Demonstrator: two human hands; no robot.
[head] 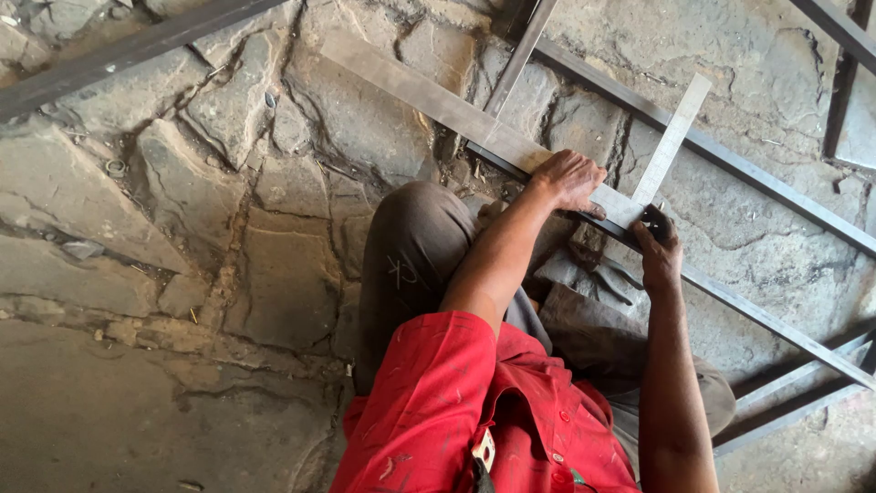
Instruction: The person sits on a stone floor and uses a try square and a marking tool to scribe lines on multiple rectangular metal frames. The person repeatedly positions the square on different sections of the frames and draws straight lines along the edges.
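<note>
A large L-shaped steel square (429, 96) lies across a dark metal bar (757, 315) on the stone floor. Its short arm (673, 137) points up and to the right. My left hand (568, 179) presses down on the long arm near the corner, fingers curled over its edge. My right hand (659, 248) is just right of the corner, closed on a small dark tool (653, 217) whose tip touches the bar beside the square. My knees and red shirt fill the lower middle.
More dark steel bars cross the floor: one at the top left (119, 55), one running down the right (730, 160), several at the lower right (803, 379). The floor is rough, cracked stone (182, 201) with a small ring-shaped washer (116, 168).
</note>
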